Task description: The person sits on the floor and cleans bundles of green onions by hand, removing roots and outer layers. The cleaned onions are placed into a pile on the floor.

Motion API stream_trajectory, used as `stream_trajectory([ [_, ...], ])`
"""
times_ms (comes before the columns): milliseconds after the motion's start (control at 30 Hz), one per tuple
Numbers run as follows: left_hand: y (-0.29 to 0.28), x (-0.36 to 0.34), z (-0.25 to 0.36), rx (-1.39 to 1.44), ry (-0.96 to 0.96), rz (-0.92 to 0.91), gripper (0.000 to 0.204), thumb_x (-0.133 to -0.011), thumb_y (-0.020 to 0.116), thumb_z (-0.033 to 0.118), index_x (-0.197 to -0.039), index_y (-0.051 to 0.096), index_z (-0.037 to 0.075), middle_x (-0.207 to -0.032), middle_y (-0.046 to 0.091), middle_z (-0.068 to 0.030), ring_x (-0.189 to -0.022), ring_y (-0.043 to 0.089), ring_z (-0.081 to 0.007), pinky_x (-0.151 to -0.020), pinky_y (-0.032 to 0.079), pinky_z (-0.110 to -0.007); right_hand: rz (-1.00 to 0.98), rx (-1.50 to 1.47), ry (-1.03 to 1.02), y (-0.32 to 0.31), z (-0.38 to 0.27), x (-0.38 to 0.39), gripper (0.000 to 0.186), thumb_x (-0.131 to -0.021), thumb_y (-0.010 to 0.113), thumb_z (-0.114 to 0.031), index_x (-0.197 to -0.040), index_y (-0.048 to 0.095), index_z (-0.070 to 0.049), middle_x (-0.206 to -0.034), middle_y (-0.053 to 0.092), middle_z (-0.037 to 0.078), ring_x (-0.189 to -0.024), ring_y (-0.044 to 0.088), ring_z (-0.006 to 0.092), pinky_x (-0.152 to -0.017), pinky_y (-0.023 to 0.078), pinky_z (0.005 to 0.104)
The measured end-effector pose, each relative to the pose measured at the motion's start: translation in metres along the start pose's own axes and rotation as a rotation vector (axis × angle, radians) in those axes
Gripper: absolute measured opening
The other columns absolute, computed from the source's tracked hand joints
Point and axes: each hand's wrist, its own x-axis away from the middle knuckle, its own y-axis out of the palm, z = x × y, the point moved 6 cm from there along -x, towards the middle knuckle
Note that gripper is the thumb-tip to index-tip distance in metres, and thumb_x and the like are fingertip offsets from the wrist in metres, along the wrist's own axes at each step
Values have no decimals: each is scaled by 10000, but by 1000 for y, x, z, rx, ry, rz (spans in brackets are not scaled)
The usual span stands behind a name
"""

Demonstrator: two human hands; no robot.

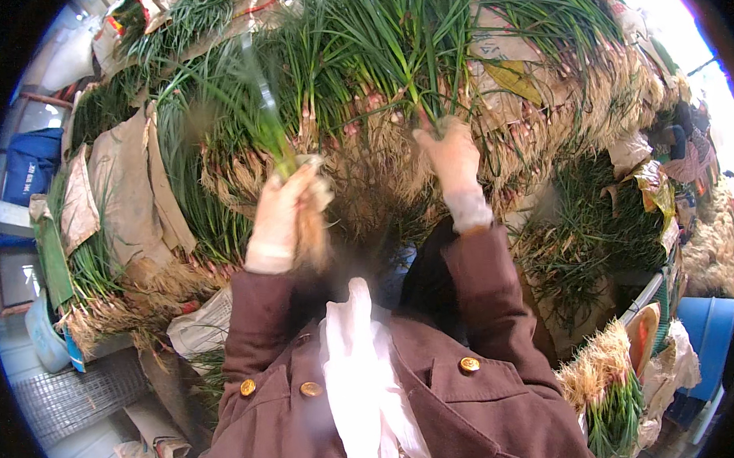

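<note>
My left hand point(284, 209) is closed around a bunch of green-leaved plants point(274, 139). Its leaves point up and away, while pale roots hang below the fist; the leaves are smeared by motion. To the right, my right hand point(456, 158) has its fingers pinched at the reddish base of a leafy plant point(423, 117) at the edge of the heap. That plant's long leaves spread into a wide pile of the same plants point(367, 45), whose pinkish stem bases and tangled straw-coloured roots point(387, 144) face me.
Brown sacking point(127, 182) covers plants at left, near a blue bag point(32, 165). Loose leaves point(576, 230) lie in a hollow at right. A blue bin point(704, 346) stands beyond a rooted bundle point(602, 374). A wire mesh point(81, 397) lies lower left.
</note>
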Motion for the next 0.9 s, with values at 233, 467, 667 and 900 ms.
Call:
stream_trajectory([
  [233, 59, -61, -51, -291, 95, -130, 222, -917, 644, 125, -1100, 585, 12, -1041, 699, -154, -866, 691, -230, -799, 553, -359, -251, 46, -422, -5, -58, 67, 303, -870, 612, -355, -1015, 676, -97, -989, 672, 154, -965, 644, 349, -880, 505, 433],
  [467, 57, -32, -44, -212, -93, -237, 258, -893, 615, 65, -1147, 585, 35, -921, 715, -126, -704, 682, -192, -613, 542, -283, -137, -328, -493, -14, -65, 29, 590, -855, 689, -467, -1230, 604, -20, -1188, 638, 180, -1061, 637, 310, -940, 483, 386],
  [667, 38, -5, -21, -97, -179, -281, 77, -904, 567, 68, -967, 528, 83, -935, 699, -209, -610, 632, -156, -539, 513, -244, -202, -731, -207, 26, -40, 6, 462, -906, 640, -488, -1026, 652, -41, -975, 698, 87, -856, 612, 206, -822, 499, 323],
  [900, 21, 16, -3, 83, -109, -280, 199, -895, 602, 166, -1018, 586, 11, -808, 674, -134, -503, 517, -137, -449, 412, -234, -1062, -1292, -300, 58, -98, 89, 516, -914, 673, -362, -1301, 549, -43, -1096, 658, 42, -1012, 593, 147, -853, 516, 290],
])
